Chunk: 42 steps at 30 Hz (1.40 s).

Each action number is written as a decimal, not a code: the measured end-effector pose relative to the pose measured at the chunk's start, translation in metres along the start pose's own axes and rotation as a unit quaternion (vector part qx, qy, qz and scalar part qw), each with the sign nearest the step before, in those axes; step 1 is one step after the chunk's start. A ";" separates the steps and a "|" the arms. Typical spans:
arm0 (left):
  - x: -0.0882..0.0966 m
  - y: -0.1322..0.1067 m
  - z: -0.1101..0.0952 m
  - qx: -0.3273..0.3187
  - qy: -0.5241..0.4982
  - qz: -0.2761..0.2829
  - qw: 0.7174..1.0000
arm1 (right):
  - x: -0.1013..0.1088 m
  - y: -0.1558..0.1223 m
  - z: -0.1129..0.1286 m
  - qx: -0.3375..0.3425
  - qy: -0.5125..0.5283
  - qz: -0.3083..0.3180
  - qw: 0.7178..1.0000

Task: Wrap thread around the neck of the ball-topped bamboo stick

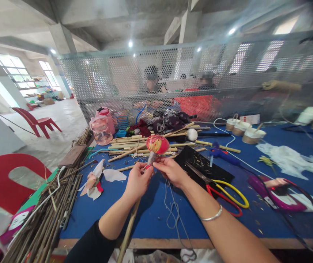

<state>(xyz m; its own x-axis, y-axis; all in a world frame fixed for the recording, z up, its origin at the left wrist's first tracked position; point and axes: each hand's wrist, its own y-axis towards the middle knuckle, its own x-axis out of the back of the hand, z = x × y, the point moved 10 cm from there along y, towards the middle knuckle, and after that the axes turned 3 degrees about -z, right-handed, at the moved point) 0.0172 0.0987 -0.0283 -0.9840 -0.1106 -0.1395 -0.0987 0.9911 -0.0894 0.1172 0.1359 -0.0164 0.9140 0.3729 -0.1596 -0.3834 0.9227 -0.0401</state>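
Observation:
My left hand (138, 179) is closed around the upper part of a wooden stick (129, 230), whose lower end reaches past the table's front edge. On top of the stick sits a rounded red and yellow head (159, 144), with grey yarn (152, 158) wound around its neck. Close beside the neck, my right hand (173, 171), with a silver bangle on its wrist, pinches the yarn; the exact grip is partly hidden by the fingers. A loose length of that yarn (176, 215) hangs in loops below my right hand and over the front edge.
Scissors (214, 180) with red and yellow handles lie partly on a black cloth (197, 160). Behind are bamboo sticks (129, 146), a blue glue gun (222, 153), cups (252, 136) and a pink jug (101, 129). Bundled twigs (55, 204) line the left edge. People sit beyond a perforated screen (101, 80).

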 end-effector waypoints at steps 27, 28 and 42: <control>0.006 0.000 -0.007 0.020 -0.022 -0.014 0.999 | 0.002 -0.008 0.000 -0.037 0.144 -0.031 0.988; 0.006 -0.001 -0.009 0.022 -0.032 -0.007 0.999 | 0.002 -0.008 0.000 -0.036 0.139 -0.035 0.989; -0.026 -0.017 -0.011 0.086 -0.177 0.159 0.967 | -0.001 0.001 0.007 0.031 0.118 0.020 0.992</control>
<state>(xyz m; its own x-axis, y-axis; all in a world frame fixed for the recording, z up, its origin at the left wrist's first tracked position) 0.0429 0.0858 -0.0125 -0.8452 0.1492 -0.5132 0.2564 0.9557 -0.1445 0.1170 0.1368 -0.0096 0.8384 0.3835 -0.3873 -0.4039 0.9143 0.0311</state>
